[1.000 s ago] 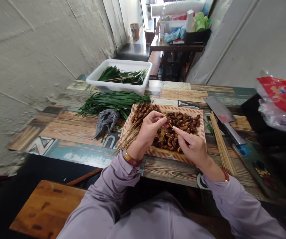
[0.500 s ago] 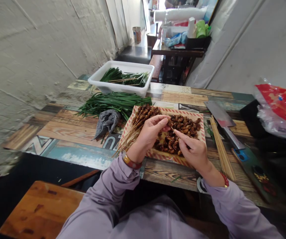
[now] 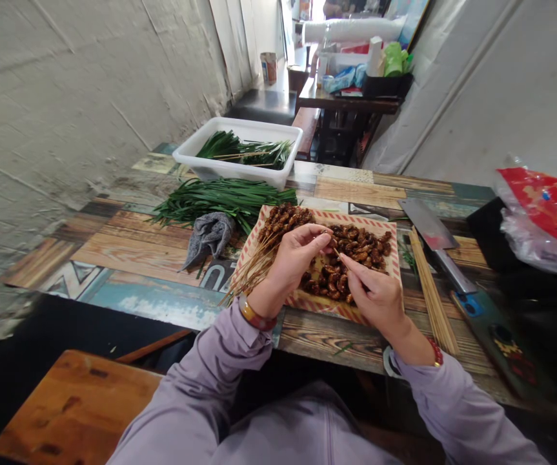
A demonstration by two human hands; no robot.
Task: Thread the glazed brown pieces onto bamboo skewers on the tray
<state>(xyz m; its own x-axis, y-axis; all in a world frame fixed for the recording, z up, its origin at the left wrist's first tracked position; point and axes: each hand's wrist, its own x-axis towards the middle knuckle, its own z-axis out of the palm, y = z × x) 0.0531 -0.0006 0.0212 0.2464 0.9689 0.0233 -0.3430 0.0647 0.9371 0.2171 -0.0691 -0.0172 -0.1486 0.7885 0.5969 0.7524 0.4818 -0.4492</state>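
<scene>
A paper-lined tray (image 3: 324,302) with a red striped rim holds a heap of glossy brown pupae (image 3: 355,248) and, at its left, several filled skewers (image 3: 268,248). Over the tray my left hand (image 3: 292,261) pinches one brown pupa between thumb and fingertips. Close to its right, my right hand (image 3: 375,294) is closed on a thin bamboo skewer (image 3: 339,255) whose tip points at that pupa. Both sleeves are pale purple.
Loose green chives (image 3: 220,197) and a grey cloth (image 3: 208,236) lie left of the tray. Behind them stands a white tub (image 3: 237,171) of chives. Right of the tray are bare bamboo skewers (image 3: 430,290), a cleaver (image 3: 435,236) and a red plastic bag (image 3: 546,200). A wooden bench (image 3: 72,403) sits below.
Both hands stay over the tray, the skewer tip a little closer to the pupa in my left fingers. The view has shifted slightly.
</scene>
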